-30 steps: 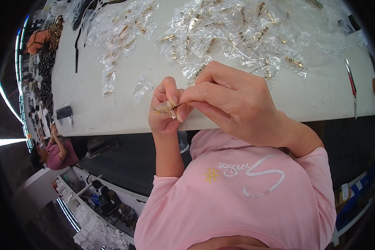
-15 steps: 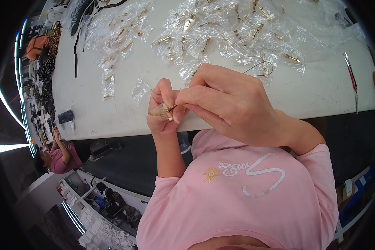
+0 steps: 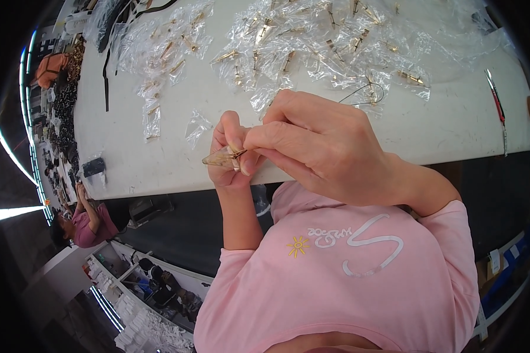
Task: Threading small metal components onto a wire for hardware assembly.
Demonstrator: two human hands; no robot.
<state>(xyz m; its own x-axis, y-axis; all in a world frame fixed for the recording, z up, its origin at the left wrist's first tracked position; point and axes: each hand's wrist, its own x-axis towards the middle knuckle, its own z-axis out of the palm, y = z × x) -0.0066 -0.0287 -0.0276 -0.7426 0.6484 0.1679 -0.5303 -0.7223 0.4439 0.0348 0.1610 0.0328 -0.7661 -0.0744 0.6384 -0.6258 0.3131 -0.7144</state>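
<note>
In the head view, the left hand (image 3: 225, 170) is curled, its thumb and fingers closed on a small clear packet (image 3: 219, 157) with what looks like a gold piece in it. The packet is held just above the near edge of the table (image 3: 171, 153), its narrow end pointing to the left. The right hand (image 3: 333, 147) comes across from the right, thumb and forefinger pinched together at the packet's right end, seemingly on a thin dark strand (image 3: 240, 153); the fingertips hide just how strand and packet meet.

For this fine work, the left grip is best kept firm but light, close to where the strand meets the packet, so the plastic does not twist or tear. The right hand does well to take the strand near its end and move it in small, even pulls, since a jerk could slip it from the pinch. Steadying the wrists would help too.

Beyond the hands lie a heap of clear bags (image 3: 303, 56) with gold pieces and a smaller group of bags (image 3: 150, 88). A flat clear bag (image 3: 196, 128) lies near the left hand, and a red and silver tool (image 3: 496, 103) far right.
</note>
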